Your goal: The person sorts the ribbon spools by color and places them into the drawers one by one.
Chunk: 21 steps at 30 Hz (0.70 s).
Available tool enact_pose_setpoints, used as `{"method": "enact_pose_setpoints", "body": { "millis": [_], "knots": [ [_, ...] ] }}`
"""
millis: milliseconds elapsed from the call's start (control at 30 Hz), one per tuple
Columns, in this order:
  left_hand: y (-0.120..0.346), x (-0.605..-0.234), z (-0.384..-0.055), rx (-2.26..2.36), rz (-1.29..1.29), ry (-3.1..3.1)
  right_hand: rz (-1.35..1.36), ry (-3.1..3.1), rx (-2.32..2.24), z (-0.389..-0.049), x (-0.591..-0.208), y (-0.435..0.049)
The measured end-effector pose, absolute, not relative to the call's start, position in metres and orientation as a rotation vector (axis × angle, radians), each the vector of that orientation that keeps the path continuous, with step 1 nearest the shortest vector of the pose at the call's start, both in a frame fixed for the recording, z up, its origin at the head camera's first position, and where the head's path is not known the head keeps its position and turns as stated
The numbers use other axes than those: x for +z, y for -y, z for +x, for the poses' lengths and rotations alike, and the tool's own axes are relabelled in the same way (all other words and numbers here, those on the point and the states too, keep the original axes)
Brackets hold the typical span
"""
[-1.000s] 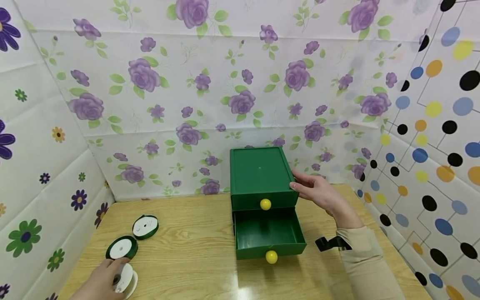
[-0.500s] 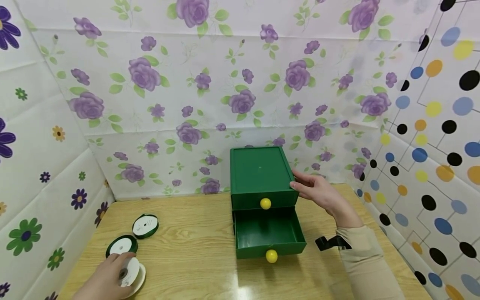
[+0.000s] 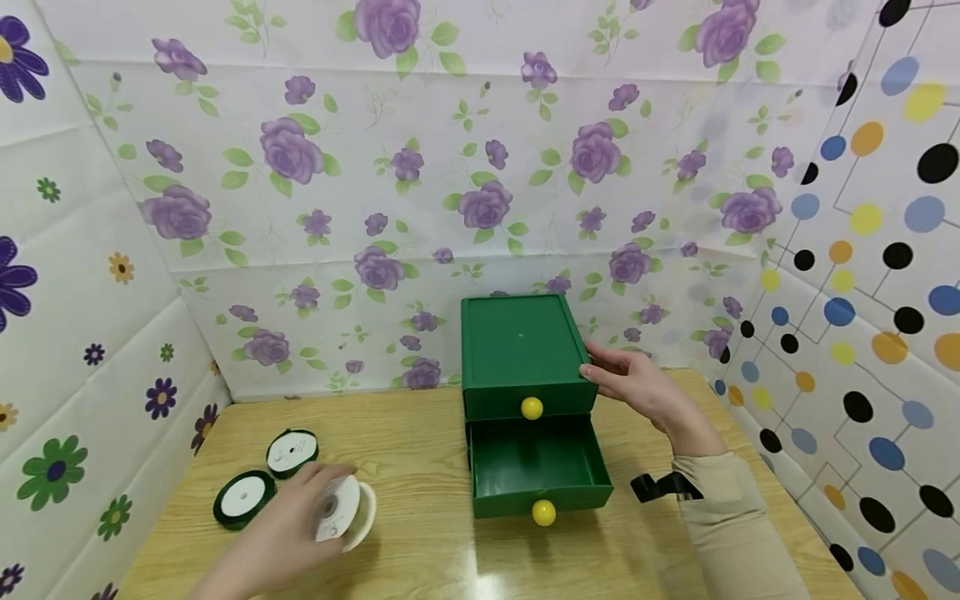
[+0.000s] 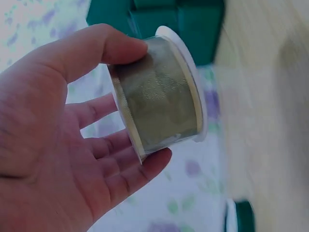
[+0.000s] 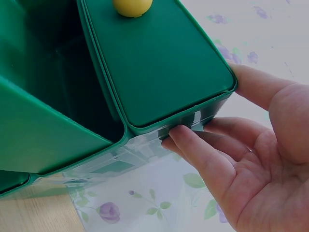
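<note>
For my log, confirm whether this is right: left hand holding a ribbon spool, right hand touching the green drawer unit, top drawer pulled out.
Wrong drawer: the head view shows the top drawer closed and the drawer beneath it pulled out. The left hand holds a ribbon spool and the right hand touches the green drawer unit.

The left hand (image 3: 283,527) holds a bent, pinching grip while the right hand (image 3: 637,387) stretches forward, loosely extended.

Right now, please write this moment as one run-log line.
left hand: holds ribbon spool; right hand: touches green cabinet; one drawer: pulled out; two green spools: on table
</note>
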State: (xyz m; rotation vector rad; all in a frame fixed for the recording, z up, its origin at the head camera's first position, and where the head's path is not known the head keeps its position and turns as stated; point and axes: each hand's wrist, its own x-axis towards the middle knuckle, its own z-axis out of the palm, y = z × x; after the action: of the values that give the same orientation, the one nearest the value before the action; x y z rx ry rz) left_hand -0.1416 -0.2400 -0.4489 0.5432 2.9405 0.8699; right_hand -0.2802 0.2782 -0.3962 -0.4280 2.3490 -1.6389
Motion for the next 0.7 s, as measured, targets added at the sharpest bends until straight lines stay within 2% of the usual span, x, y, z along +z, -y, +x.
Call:
{"method": "enact_pose_setpoints", "body": {
  "millis": [433, 700],
  "knots": [
    [0.152, -0.405, -0.147, 1.039, 0.861, -2.988, -0.427, -2.346, -1.647, -0.28, -0.397, -0.277],
    [0.099, -0.381, -0.157, 1.057, 1.143, -2.931, -0.429, -2.355, -1.64, -0.28, -0.397, -0.276]
  ]
}}
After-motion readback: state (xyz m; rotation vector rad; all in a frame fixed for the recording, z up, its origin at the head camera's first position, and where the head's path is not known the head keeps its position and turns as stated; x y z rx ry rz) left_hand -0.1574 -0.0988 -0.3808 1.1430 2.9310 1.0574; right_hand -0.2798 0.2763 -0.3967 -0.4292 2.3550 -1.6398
